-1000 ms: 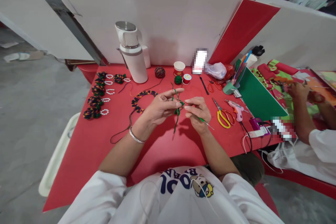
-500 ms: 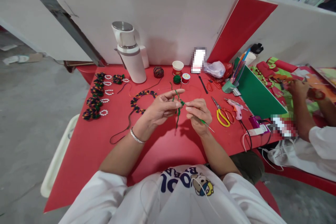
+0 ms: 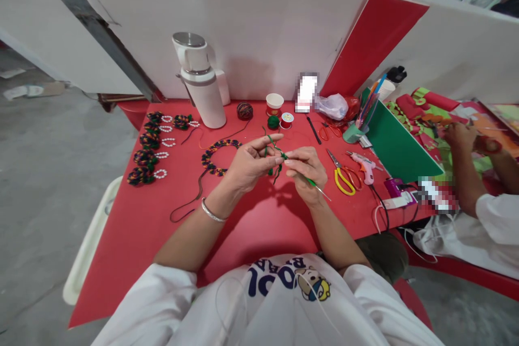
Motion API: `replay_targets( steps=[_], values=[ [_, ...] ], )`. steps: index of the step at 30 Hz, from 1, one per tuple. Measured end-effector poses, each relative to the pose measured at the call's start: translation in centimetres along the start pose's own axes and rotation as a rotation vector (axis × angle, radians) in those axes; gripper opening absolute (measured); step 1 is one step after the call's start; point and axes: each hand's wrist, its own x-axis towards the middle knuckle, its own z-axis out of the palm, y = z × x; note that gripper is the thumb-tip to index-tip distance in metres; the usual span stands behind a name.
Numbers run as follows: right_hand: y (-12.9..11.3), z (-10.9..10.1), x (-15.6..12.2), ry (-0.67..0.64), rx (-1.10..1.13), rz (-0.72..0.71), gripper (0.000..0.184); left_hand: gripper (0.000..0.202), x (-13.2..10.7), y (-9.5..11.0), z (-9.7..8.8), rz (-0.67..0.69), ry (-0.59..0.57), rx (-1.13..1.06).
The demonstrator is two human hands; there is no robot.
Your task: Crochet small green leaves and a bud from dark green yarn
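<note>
Hands drawn together on the green yarn (image 3: 277, 168) — held above the red table (image 3: 162, 227).
Against a second ago, left hand (image 3: 248, 165) and right hand (image 3: 308, 173) now meet at the fingertips, and the yarn's hanging tail is shorter. Left pinches the yarn narrowly; right is closed around a crochet hook (image 3: 321, 190) — its end juts out behind.

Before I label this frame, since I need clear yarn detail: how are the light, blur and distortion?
Head view: soft, even light, no glare; a faint shadow on the red table under the left hand and right hand; the green yarn and crochet hook they hold look sharp; wide-angle bending of the white partition edges; the far top-right background is smeared.
</note>
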Motion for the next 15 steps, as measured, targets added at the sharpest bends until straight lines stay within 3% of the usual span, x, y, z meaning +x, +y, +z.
replay_targets(
  steps=[9,12,15],
  values=[
    [-0.2,1.2,-0.6,0.085,-0.062,-0.038,0.020,0.070,-0.1,-0.2,0.0,0.000,0.006,-0.022],
    [-0.1,1.6,-0.7,0.137,-0.064,-0.050,0.018,0.068,-0.2,-0.4,-0.1,-0.080,-0.056,-0.100],
    [0.3,1.3,-0.5,0.108,-0.028,-0.065,0.018,0.064,-0.3,-0.3,-0.1,-0.158,-0.099,-0.166]
  ],
)
